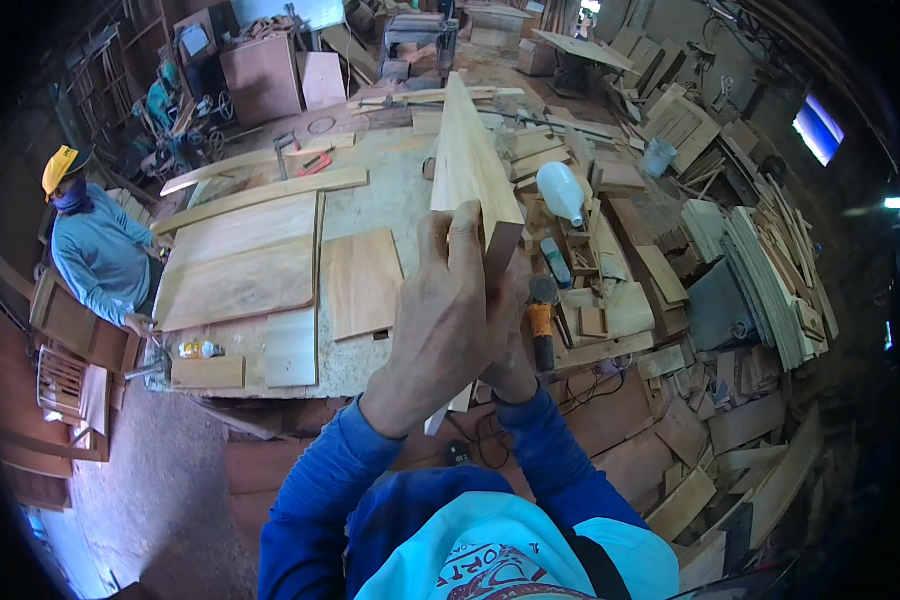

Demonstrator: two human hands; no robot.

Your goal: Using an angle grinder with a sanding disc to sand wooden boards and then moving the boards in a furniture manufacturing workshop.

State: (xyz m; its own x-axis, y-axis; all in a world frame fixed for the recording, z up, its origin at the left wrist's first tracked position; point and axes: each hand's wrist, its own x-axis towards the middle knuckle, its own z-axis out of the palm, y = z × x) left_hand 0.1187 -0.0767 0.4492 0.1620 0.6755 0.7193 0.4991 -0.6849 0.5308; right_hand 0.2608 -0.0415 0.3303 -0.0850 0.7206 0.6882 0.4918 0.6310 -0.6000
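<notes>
A long pale wooden board (470, 160) is held up in front of me, its darker end face toward me and its far end pointing away over the workbench (370, 160). My left hand (435, 320) is closed on the near end, with fingers bent against its left face. Partly hidden behind the left hand and the board, my right hand (513, 335) grips it from the right side. Below my hands a pale strip of wood (436, 418) shows in part; whether it belongs to the same board I cannot tell. A flat wooden panel (360, 285) lies left of my hands.
At left, a co-worker (105, 245) stands by a large wooden panel (240, 260), near a clamp (150, 362). A white jug (560, 192), a blue-labelled bottle (555, 262) and an orange-and-black tool (541, 325) sit at right. Stacked planks (770, 285) and floor offcuts (685, 495) lie farther right.
</notes>
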